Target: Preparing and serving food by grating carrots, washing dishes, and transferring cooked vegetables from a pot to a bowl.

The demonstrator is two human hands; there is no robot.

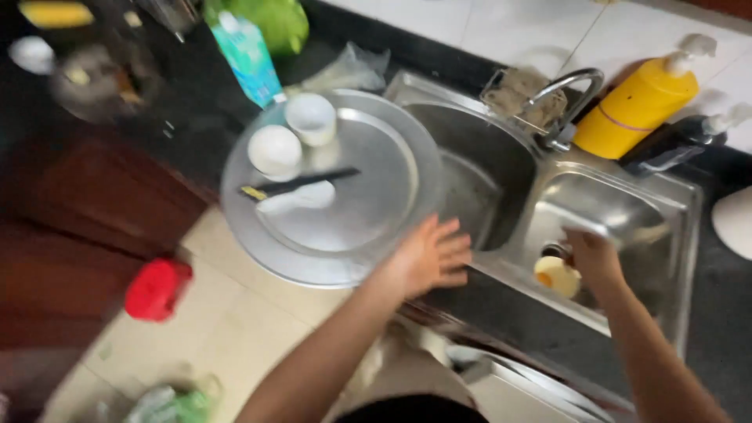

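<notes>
On the dark counter behind the round tray we see a teal carton, tall, tilted, with a white top. Right of the tap stands a yellow pump bottle; a dark pump bottle lies beside it.

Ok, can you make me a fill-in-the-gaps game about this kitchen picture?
1. The left hand rests by the rim of the big round ___ tray.
2. The right hand reaches into the steel ___.
3. The tall pump bottle behind the tap is ___.
4. Two white ___ stand on the tray.

Missing words: metal; sink; yellow; cups
</notes>
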